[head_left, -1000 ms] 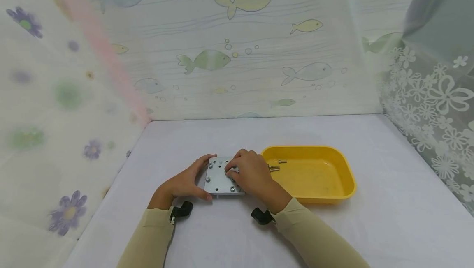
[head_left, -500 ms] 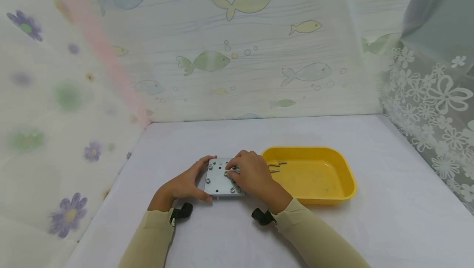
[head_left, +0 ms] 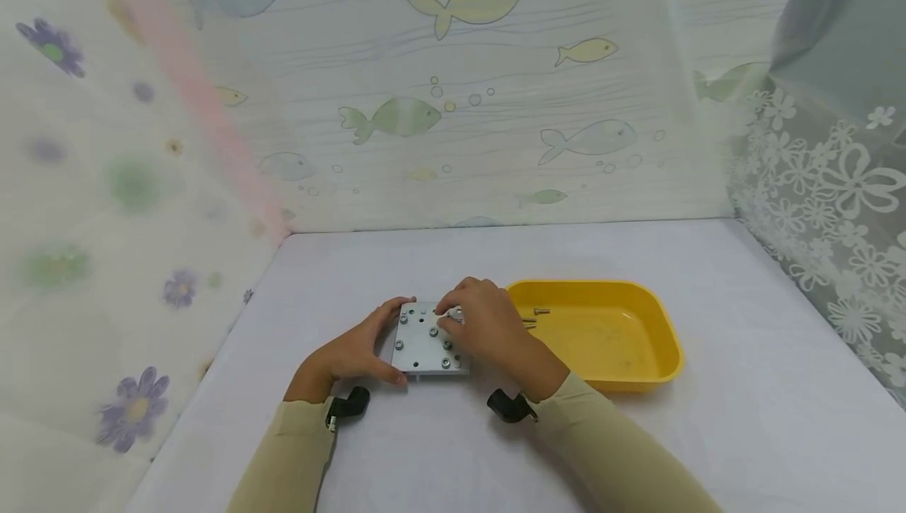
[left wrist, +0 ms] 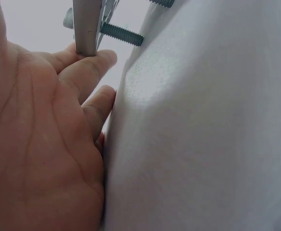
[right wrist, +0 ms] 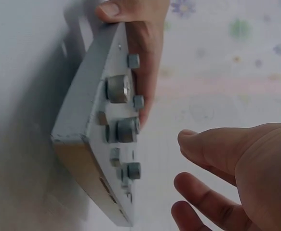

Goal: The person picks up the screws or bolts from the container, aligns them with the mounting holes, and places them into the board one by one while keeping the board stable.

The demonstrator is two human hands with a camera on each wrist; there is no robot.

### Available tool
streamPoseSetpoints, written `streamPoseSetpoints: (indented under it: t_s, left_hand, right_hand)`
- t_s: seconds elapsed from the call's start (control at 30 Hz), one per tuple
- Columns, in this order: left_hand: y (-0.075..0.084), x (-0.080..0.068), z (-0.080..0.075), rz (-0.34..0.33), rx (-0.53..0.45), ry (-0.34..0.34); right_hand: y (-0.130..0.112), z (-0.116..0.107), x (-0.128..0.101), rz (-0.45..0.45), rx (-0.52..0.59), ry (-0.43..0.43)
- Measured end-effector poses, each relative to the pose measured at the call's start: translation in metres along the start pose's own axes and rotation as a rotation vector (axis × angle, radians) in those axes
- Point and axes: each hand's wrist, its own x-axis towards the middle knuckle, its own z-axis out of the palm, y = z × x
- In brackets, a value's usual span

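A grey metal plate (head_left: 425, 340) lies near the middle of the white worktop (head_left: 439, 261), closer to the person's edge than to the back wall. The left hand (head_left: 354, 352) clamps the plate's left edge, its thumb at the near corner and its fingers curled over the far corner. In the left wrist view a fingertip (left wrist: 101, 58) presses under the plate's edge (left wrist: 86, 29), and a threaded bolt (left wrist: 123, 34) pokes out below the plate toward the worktop, so the plate sits raised on its bolts.

The right hand (head_left: 488, 332) hovers over the plate's far right corner with its fingers bent toward the bolt heads (right wrist: 118, 89). In the right wrist view its thumb (right wrist: 203, 144) and fingers stand apart from the plate and hold nothing; the grip is loose and empty.

A yellow tray (head_left: 651, 371) stands just to the right of the plate, its left rim behind the right hand, with a few loose screws (head_left: 541, 311) lying in its left end.

Patterned curtains (head_left: 460, 104) close in the worktop at the back and on both sides. Open worktop lies beyond the plate toward the back wall, to its left, and in front between the two sleeves (head_left: 609, 458).
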Motion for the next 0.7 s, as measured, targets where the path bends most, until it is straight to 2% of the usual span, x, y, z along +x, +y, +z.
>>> streamPoseSetpoints:
  t_s: [0.33, 0.7]
  left_hand:
    - [-0.001, 0.001, 0.002, 0.0, -0.018, -0.002]
    - [0.0, 0.001, 0.002, -0.008, -0.017, 0.007]
  right_hand:
    - [0.009, -0.02, -0.003, -0.004, 0.05, -0.02]
    - [0.027, -0.047, -0.008, -0.035, 0.118, -0.004]
